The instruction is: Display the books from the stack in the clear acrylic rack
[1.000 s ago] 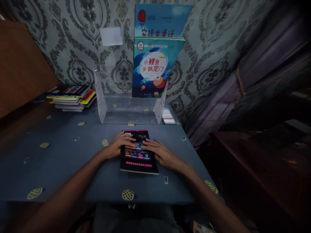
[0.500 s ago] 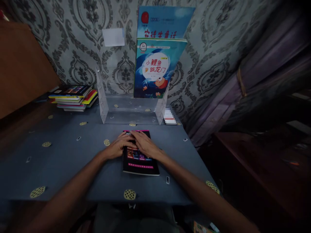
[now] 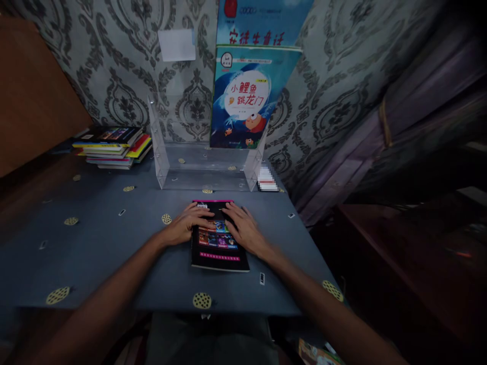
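A black book [image 3: 218, 256] with pink strips and small colored pictures lies on the blue-grey tablecloth [image 3: 125, 253] in front of me. My left hand [image 3: 188, 223] rests over its left edge, fingers spread and reaching onto the cover. Over the right edge lies my right hand [image 3: 243, 227], fingers apart, touching the cover's upper right part. Behind the book stands a clear acrylic rack [image 3: 205, 180]. It holds a blue book with a fish on its cover [image 3: 239, 121], and another blue book [image 3: 262, 20] rises behind that one.
A stack of books [image 3: 114, 148] sits at the back left beside a brown panel [image 3: 34, 96]. A small white pixelated item [image 3: 267, 180] is right of the rack. A curtain [image 3: 342, 167] hangs at the right, past the table's edge.
My right hand has slid to the right, away from my left hand, uncovering more of the black book. My left hand has hardly moved. The view has tilted slightly downward.
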A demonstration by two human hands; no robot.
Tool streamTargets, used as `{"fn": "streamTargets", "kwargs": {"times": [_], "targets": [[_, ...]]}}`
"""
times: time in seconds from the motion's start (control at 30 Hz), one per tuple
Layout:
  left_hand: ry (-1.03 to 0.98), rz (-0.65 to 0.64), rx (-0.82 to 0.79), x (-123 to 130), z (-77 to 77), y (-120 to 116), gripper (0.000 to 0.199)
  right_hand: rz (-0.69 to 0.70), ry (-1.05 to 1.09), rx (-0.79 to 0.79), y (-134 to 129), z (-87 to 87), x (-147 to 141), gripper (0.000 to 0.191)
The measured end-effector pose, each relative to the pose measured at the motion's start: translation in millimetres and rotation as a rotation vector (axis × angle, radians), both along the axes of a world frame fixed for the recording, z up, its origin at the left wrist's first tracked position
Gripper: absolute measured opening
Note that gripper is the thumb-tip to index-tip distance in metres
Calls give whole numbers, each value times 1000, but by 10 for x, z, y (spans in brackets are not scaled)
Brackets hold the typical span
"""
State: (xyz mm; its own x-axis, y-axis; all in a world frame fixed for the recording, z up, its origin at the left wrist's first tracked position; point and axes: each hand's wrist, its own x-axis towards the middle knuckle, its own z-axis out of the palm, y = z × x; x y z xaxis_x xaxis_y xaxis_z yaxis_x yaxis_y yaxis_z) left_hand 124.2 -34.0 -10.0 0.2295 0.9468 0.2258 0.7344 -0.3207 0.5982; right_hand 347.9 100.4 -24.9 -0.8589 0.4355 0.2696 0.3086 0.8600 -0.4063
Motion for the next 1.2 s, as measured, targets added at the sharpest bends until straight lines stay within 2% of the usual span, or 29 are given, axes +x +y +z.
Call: {"fn": "streamTargets", "kwargs": {"times": [0.33,0.6,0.77,0.87,0.93,1.07,1.2], "targets": [[40,-5,-42,10,39,-1,30,103,101,-32,-264,7,508,37],[-79,32,-69,-30,-38,-9,32,299,241,-194,46,-82,632,51],[-258,102,-20,38,29,7,31,273,307,-293,68,70,557,40],[-474,123,10,103,138,27,32,203,392,-349,41,233,465,34],[-613,157,14,137,213,57,34,161,436,-379,38,331,370,36],[-784,354,46,189,313,175,36,37,515,-408,63,440,87,40],[-1013,480,174,253,339,322,42,-69,649,-371,70,421,-198,35]]}}
